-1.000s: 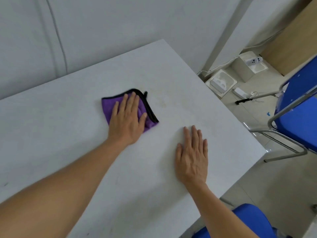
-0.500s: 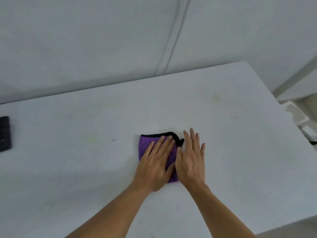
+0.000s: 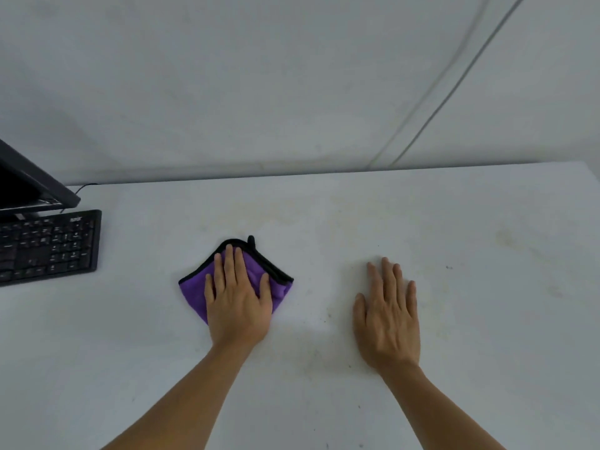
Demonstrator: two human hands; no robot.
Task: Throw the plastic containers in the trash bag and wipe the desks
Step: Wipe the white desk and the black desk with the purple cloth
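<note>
My left hand (image 3: 238, 300) lies flat, fingers straight, pressing the purple cloth (image 3: 194, 287) onto the counter (image 3: 487, 336) for scrubbing pressure. My right hand (image 3: 388, 319), open and empty, braces me alongside. Faint marks (image 3: 501, 237) ahead, possibly stains.

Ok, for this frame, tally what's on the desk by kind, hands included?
Hands: 2, the left hand flat on the purple cloth, the right hand flat on the desk
Cloths: 1
Keyboards: 1, a black keyboard
Monitors: 1, a black monitor, partly out of frame
Total: 5
</note>
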